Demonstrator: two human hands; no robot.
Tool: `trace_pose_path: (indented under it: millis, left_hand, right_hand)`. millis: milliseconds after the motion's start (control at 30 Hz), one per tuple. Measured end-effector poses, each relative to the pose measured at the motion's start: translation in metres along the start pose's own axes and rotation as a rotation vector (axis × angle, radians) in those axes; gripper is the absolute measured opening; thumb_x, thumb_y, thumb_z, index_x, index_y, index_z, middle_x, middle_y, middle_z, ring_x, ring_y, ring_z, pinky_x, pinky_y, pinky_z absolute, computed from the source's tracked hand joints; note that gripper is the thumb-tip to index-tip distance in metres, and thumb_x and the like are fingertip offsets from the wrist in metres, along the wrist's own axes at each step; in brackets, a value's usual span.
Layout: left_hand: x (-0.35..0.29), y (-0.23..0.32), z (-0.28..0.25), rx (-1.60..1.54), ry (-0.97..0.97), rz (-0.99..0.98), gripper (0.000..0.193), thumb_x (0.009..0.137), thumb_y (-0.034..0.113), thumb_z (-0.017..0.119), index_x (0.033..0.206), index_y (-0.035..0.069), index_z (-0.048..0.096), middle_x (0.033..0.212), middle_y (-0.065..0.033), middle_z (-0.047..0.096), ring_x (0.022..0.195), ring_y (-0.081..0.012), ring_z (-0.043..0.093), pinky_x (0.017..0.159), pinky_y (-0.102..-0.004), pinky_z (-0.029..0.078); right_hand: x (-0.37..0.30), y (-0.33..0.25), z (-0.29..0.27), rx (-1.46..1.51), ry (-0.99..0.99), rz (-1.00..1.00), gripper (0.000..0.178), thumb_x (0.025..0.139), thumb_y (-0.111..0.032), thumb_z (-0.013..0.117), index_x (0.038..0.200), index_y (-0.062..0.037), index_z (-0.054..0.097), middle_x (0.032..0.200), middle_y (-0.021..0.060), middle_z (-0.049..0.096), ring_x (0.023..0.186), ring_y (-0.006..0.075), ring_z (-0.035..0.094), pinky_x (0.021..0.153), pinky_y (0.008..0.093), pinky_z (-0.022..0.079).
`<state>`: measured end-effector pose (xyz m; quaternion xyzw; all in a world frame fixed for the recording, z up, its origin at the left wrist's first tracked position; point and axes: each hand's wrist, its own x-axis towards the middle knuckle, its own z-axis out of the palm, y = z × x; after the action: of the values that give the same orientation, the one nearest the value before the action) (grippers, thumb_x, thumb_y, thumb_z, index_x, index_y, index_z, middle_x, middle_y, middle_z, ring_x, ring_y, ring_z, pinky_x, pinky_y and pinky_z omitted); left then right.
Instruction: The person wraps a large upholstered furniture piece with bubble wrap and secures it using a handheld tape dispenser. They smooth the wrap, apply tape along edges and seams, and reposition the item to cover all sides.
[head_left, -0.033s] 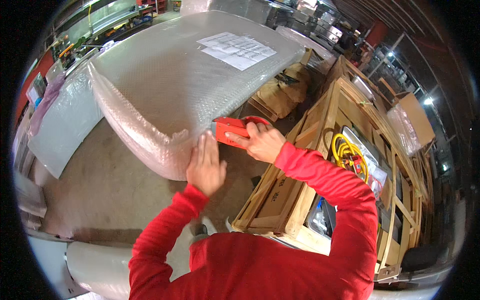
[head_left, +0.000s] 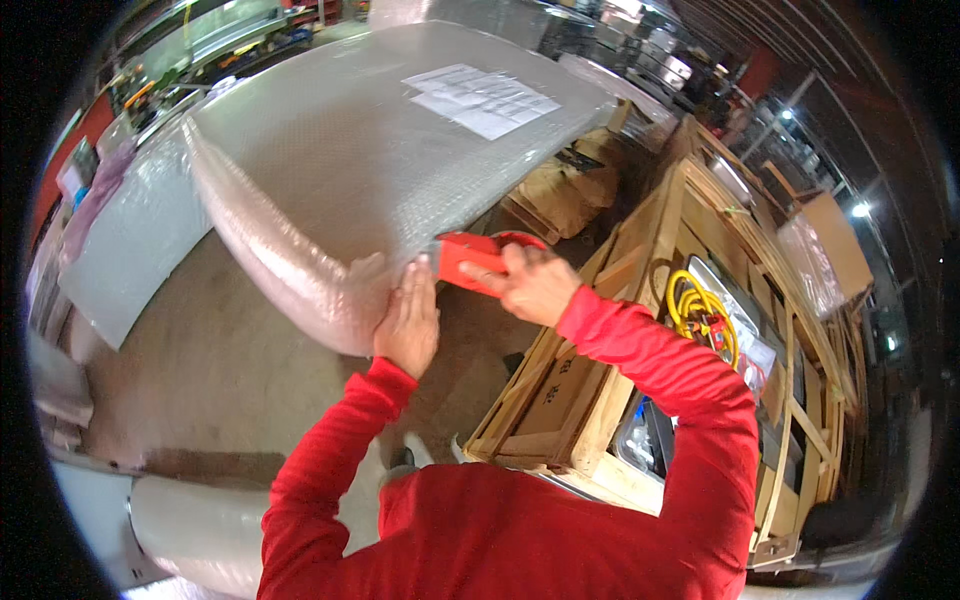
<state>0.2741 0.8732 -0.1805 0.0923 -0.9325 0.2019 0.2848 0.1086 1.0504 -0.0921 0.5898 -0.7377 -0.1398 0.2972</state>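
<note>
A large panel wrapped in bubble wrap (head_left: 330, 130) spans the upper middle, with white paper sheets (head_left: 485, 98) on top. My left hand (head_left: 408, 320) presses on its near corner, fingers stretched out flat against the wrap. My right hand (head_left: 535, 285) grips a red tape dispenser (head_left: 462, 262). The dispenser's front end sits at the wrapped edge, just right of my left fingertips. Any strip of tape between the two is too small to make out. A loose fold of bubble wrap (head_left: 270, 250) hangs along the panel's near left side.
On my right stands a wooden crate (head_left: 590, 410) carrying a coiled yellow hose or cable (head_left: 680, 305) and a tray. A brown paper-covered bundle (head_left: 565, 185) lies below the panel's right edge. Rolled wrap (head_left: 200, 530) lies at lower left. Behind the crate is a cardboard box (head_left: 835, 245).
The tape dispenser and my right hand have shifted slightly right. My left hand has moved up a little along the corner, still flat on the wrap.
</note>
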Motion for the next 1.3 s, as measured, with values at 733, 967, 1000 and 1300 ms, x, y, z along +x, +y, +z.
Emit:
trace_pose_path:
  millis: [733,967,1000,1300]
  left_hand:
    - [0.040,0.043,0.041,-0.162,0.068,-0.283,0.040,0.089,0.025,0.061,0.126,0.011,0.069,0.149,-0.0072,0.047,0.141,-0.0308,0.037,0.112,-0.0482,0.035]
    - [-0.048,0.053,-0.005,-1.935,-0.207,-0.570,0.058,0.106,0.045,0.047,0.145,0.002,0.050,0.129,-0.0144,0.067,0.112,-0.0286,0.067,0.094,-0.0416,0.054]
    - [-0.064,0.052,-0.008,-2.230,-0.240,-0.773,0.066,0.106,0.051,0.044,0.149,0.001,0.043,0.135,-0.0125,0.063,0.117,-0.0224,0.064,0.096,-0.0419,0.053]
    - [-0.140,0.015,-0.017,-2.501,-0.221,-1.032,0.027,0.105,0.029,0.058,0.096,0.005,0.067,0.087,0.0026,0.068,0.078,-0.0088,0.062,0.072,-0.0284,0.051]
  right_hand:
    - [0.006,-0.008,-0.009,-0.402,-0.815,0.141,0.026,0.089,-0.013,0.060,0.111,-0.0074,0.074,0.105,0.0169,0.071,0.086,0.0304,0.071,0.059,0.0501,0.056]
    - [-0.061,-0.021,-0.092,0.385,-0.154,0.194,0.074,0.073,-0.028,0.075,0.144,-0.0282,0.054,0.090,0.0157,0.056,0.068,0.0380,0.066,0.060,0.0493,0.055]
    - [-0.066,-0.031,-0.099,0.450,-0.113,0.157,0.076,0.071,-0.029,0.076,0.144,-0.0297,0.055,0.088,0.0133,0.054,0.065,0.0364,0.064,0.059,0.0488,0.055]
    - [-0.057,-0.094,-0.060,0.661,-0.011,-0.406,0.078,0.073,-0.032,0.080,0.145,-0.0411,0.051,0.087,0.0090,0.049,0.071,0.0274,0.064,0.062,0.0403,0.057]
